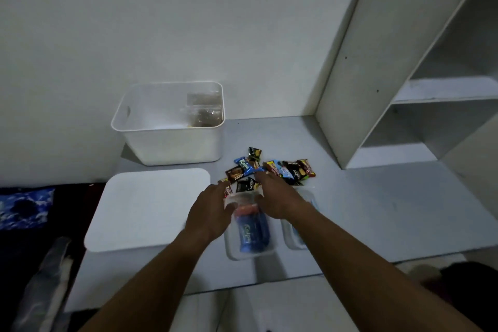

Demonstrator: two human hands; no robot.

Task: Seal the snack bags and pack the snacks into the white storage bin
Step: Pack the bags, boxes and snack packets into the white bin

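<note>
Flanking, gripping snack bag (249, 232) top: left hand (208, 213), right hand (277, 197).

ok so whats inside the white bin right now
Inside the white storage bin, one clear bag with dark, brownish contents sits against the right inner wall. The left part of the floor looks bare. The nearest strip of floor is hidden behind the front wall.

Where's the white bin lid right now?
Head view: the flat white rounded-rectangle lid lies left of centre on the table, just in front of the open white plastic storage bin, beside the left hand.
</note>
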